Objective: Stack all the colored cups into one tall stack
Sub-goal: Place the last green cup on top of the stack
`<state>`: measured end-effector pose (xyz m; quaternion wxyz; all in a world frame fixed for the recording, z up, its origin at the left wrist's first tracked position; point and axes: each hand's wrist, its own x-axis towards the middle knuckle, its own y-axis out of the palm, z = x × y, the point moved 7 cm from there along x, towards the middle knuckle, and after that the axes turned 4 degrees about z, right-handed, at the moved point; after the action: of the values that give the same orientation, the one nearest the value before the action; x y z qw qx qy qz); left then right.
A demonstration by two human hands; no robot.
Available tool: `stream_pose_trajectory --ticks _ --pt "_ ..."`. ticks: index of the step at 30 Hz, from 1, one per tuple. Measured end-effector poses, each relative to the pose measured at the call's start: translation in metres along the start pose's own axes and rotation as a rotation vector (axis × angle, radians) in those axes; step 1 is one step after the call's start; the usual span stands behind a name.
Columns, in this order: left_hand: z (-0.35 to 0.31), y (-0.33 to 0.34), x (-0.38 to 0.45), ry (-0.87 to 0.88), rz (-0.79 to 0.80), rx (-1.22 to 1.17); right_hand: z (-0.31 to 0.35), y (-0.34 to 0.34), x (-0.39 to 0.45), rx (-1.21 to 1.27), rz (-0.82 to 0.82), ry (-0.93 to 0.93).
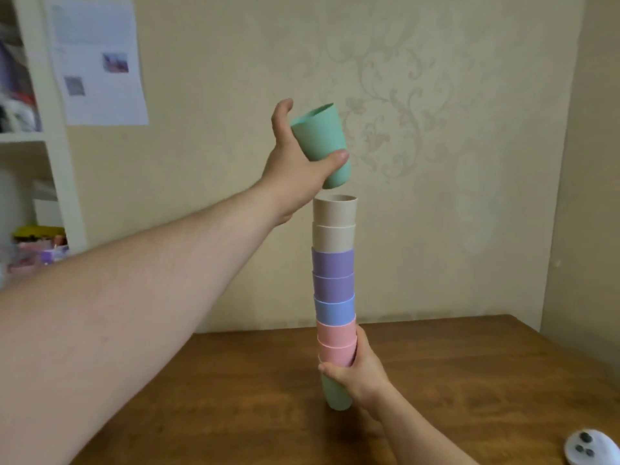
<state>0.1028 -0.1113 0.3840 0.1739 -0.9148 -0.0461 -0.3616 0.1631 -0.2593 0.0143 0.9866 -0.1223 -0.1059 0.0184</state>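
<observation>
Green is the cup [320, 142] we hold in our left hand [295, 169], thumb on the near side and fingers behind it. It is tilted, its open rim turned up and toward us, its base just above the top of the stack [334, 297] and not touching it.

We take the stack as the landmark. It stands upright on the wooden table [235, 397]. From the top down we see two beige cups [334, 223], two purple cups [333, 273], one blue cup [334, 308], two pink cups [336, 340] and a pale green cup [335, 394] at the bottom, each nested in the one below.

Our right hand [360, 370] is closed around the lower part of the stack, where the pink cups meet the bottom green one.

Right of the stack, at the near table edge, lies a white device with dark buttons [590, 446]. Far left of the stack stands a white shelf [50, 135], and beside it a printed sheet [97, 58] hangs on the wall.
</observation>
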Motion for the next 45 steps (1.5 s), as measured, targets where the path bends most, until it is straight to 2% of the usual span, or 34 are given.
stream_pose_trajectory --ticks 8,12,21,27,31,36,42,45 --pt "0.036 0.034 -0.005 -0.114 0.169 0.113 0.000 0.001 0.000 0.003 0.038 0.001" --pt "0.056 0.037 -0.008 -0.156 0.170 0.008 -0.002 0.000 0.002 -0.001 0.057 0.008" --pt "0.070 0.037 -0.014 -0.093 0.125 -0.034 -0.001 0.002 0.001 0.013 0.063 0.019" --pt "0.083 0.041 -0.034 -0.148 0.176 -0.057 -0.005 0.003 -0.007 -0.007 0.049 0.054" --pt "0.154 0.063 -0.091 -0.319 0.274 -0.083 -0.031 0.003 -0.032 -0.093 -0.003 0.142" --pt "0.260 0.102 -0.185 -0.531 0.418 -0.012 -0.038 0.001 -0.032 -0.187 -0.046 0.116" --pt "0.297 0.119 -0.199 -0.580 0.272 0.043 -0.033 0.003 -0.002 -0.311 -0.018 0.130" --pt "0.311 0.122 -0.184 -0.582 0.278 0.116 -0.033 0.003 0.017 -0.400 -0.004 0.136"
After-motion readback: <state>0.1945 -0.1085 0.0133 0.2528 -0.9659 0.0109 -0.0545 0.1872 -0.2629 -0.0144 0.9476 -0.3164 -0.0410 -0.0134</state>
